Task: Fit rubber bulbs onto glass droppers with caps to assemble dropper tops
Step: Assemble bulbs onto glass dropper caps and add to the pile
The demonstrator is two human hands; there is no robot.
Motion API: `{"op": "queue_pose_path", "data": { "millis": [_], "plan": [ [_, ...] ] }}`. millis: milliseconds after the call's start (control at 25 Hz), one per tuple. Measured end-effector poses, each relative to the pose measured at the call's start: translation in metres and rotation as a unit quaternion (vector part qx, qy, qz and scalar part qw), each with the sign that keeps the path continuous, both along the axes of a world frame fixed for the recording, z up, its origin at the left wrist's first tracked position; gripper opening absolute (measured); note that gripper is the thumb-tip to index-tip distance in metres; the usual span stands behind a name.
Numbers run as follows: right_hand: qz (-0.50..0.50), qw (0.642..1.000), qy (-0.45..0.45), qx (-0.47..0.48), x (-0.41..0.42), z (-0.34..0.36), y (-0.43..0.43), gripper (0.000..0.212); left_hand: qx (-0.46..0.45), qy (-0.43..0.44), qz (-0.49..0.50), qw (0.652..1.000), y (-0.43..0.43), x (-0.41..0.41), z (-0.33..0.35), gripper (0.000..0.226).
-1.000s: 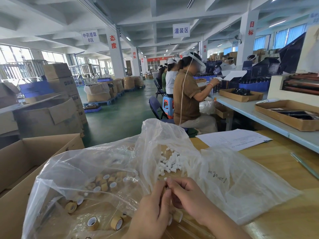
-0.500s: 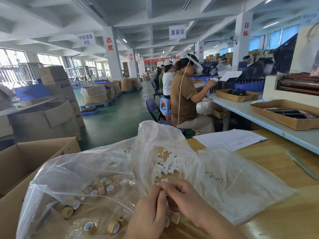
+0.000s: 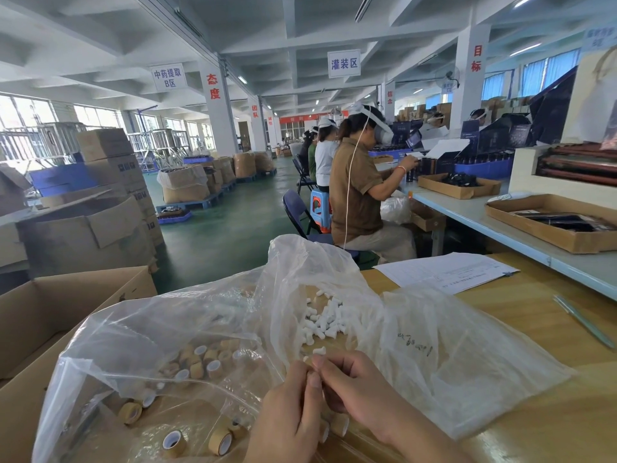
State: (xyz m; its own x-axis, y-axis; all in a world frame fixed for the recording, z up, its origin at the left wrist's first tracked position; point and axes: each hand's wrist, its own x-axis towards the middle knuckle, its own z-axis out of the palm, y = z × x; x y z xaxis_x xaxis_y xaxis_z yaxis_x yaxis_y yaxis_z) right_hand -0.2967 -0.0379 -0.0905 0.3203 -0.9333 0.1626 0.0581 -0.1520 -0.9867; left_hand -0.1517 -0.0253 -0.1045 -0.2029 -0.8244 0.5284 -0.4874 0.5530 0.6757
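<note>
At 6 o'clock the left hand (image 3: 287,412) and right hand (image 3: 354,385) are still held together, curled round a largely hidden small white part (image 3: 313,371); fitting is judged unfinished.

My left hand (image 3: 287,419) rises from the bottom edge, its back toward me, thumb laid up against my right hand (image 3: 354,385). The right reaches in from the lower right, fingers curled inward. The fingertips of both meet, pinching a small white piece (image 3: 313,371) between them.
</note>
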Motion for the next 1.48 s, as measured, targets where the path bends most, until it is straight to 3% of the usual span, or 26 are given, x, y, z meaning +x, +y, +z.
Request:
{"op": "queue_pose_path", "data": {
  "millis": [120,200,400,640,720,800,920,1040,1160,1320,1400,1480],
  "plan": [
    [-0.085,0.995,0.04,-0.026,-0.007,0.003,-0.002,0.042,-0.016,-0.003,0.034,0.999,0.0,-0.001,0.001,0.026],
    [-0.173,0.983,0.02,-0.048,-0.016,0.007,-0.003,0.043,-0.008,-0.017,0.06,0.998,-0.005,0.003,0.001,0.018],
    [-0.4,0.91,-0.073,-0.087,-0.046,0.013,-0.014,0.046,0.047,-0.021,0.097,0.994,-0.014,0.011,-0.003,0.023],
    [-0.487,0.864,-0.098,-0.085,-0.061,0.004,-0.022,0.048,0.071,-0.033,0.126,0.989,-0.015,0.012,-0.004,0.025],
    [-0.461,0.872,-0.142,-0.077,-0.063,0.005,-0.024,0.052,0.083,-0.033,0.133,0.987,-0.015,0.013,-0.005,0.025],
    [-0.383,0.909,-0.155,-0.045,-0.064,0.006,-0.023,0.055,0.092,-0.022,0.144,0.985,-0.015,0.014,-0.004,0.025],
    [-0.213,0.976,-0.038,0.007,-0.062,0.004,-0.021,0.052,0.106,-0.004,0.167,0.98,-0.015,0.015,0.0,0.026],
    [-0.091,0.985,0.145,0.016,-0.052,0.003,-0.015,0.048,0.129,-0.007,0.201,0.971,-0.017,0.017,0.005,0.027],
    [-0.154,0.933,0.321,-0.055,-0.045,0.003,-0.013,0.059,0.143,-0.089,0.265,0.949,-0.018,0.023,0.009,0.027],
    [-0.402,0.866,0.262,-0.142,-0.055,0.008,-0.016,0.054,0.22,-0.22,0.371,0.875,-0.027,0.043,0.018,0.045],
    [-0.525,0.803,0.259,-0.112,-0.072,0.01,-0.022,0.046,0.255,-0.263,0.39,0.845,-0.032,0.054,0.018,0.043],
    [-0.545,0.774,0.321,-0.003,-0.097,0.007,-0.028,0.021,0.267,-0.274,0.403,0.832,-0.035,0.063,0.016,0.037]
  ]
}}
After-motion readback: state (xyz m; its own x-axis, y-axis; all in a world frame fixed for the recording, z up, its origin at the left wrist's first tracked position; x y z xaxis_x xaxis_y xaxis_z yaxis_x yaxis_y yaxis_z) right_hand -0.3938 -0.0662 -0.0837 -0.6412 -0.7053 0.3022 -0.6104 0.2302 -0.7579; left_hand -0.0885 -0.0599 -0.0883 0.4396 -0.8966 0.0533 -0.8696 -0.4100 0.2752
